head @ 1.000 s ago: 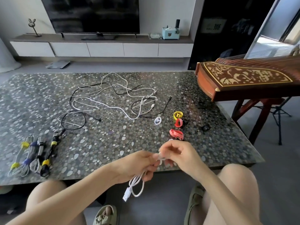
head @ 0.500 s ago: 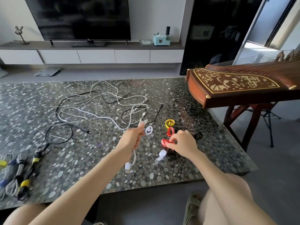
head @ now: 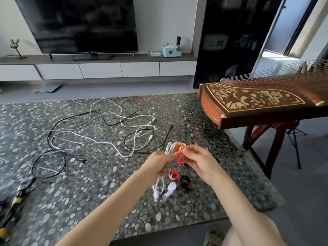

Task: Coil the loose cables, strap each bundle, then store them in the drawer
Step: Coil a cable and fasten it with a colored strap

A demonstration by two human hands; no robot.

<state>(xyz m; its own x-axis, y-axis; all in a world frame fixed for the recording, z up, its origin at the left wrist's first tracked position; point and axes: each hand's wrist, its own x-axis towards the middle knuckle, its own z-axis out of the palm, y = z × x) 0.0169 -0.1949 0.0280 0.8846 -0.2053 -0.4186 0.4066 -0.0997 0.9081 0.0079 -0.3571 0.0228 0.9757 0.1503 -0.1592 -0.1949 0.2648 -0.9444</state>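
Observation:
My left hand [head: 158, 163] grips a coiled white cable [head: 159, 186] above the pebble-patterned table [head: 88, 201]; its loops stick up past the fingers and its USB plug hangs below. My right hand [head: 199, 161] pinches a red strap [head: 179, 154] right against the coil's upper loops. A pink strap [head: 173, 175], a black strap [head: 185, 181] and a white strap [head: 170, 189] lie on the table under my hands. Loose white and black cables [head: 106, 132] sprawl across the table's middle.
Strapped cable bundles [head: 13, 208] lie at the table's left edge. A wooden zither [head: 266, 103] on a stand overhangs the table's right corner. A TV cabinet with drawers [head: 99, 70] runs along the far wall.
My right hand has lifted the red strap off the table and brought it to the coil. My left hand stayed above the table, still gripping the white cable.

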